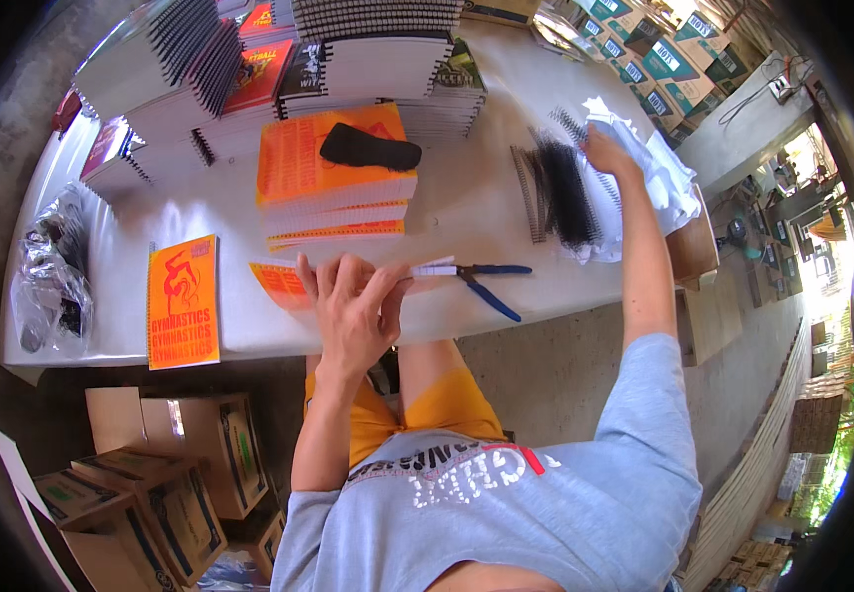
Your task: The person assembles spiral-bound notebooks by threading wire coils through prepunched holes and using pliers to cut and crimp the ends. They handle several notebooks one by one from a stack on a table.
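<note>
My left hand (350, 308) lies with fingers spread on an unbound notebook (284, 283) of white sheets and an orange cover at the table's front edge. Blue-handled pliers (487, 280) lie just right of that hand on the white table (466, 197). My right hand (606, 151) reaches far right to a heap of black spiral binding coils (560, 187) beside crumpled white paper (666, 178). Its fingers curl over a coil, and their grip is hidden.
A stack of orange notebooks (333, 187) with a black object (370, 148) on top stands mid-table. Piles of spiral-bound notebooks (377, 59) fill the back. An orange-covered booklet (183, 301) and a plastic bag (52, 281) sit left. Cardboard boxes (165, 483) stand under the table.
</note>
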Available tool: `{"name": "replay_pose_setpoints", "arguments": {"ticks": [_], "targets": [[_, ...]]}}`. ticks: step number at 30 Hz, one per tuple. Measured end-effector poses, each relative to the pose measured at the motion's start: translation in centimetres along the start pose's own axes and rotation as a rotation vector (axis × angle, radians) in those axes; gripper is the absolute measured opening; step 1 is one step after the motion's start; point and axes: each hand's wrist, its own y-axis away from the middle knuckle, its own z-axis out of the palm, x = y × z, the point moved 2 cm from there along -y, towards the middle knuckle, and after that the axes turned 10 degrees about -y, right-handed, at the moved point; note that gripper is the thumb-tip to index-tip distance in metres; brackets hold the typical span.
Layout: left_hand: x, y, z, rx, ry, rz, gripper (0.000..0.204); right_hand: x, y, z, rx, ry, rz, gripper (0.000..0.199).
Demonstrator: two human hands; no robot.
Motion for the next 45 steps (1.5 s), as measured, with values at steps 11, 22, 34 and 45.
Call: {"name": "replay_pose_setpoints", "arguments": {"ticks": [11, 22, 34, 45], "targets": [[0.5, 0.7, 1.3, 0.007, -0.059, 0.028, 0.034, -11.3, 10.3, -3.4, 0.046, -0.395, -0.371, 0.061], [1.9, 1.2, 3.8, 0.286, -0.151, -0.140, 0.053, -20.4, 22.9, -1.0, 0.017, -1.110, -0.550, 0.020], [1.6, 0.5, 3.1, 0.238, -0.160, -0.137, 0.053, -21.0, 22.7, -1.3, 0.057, -0.648, -0.704, 0.017], [1.8, 0.8, 2.9, 0.198, -0.183, -0.111, 0.054, -20.5, 22.4, 1.1, -0.247, -1.267, -0.527, 0.020]]}}
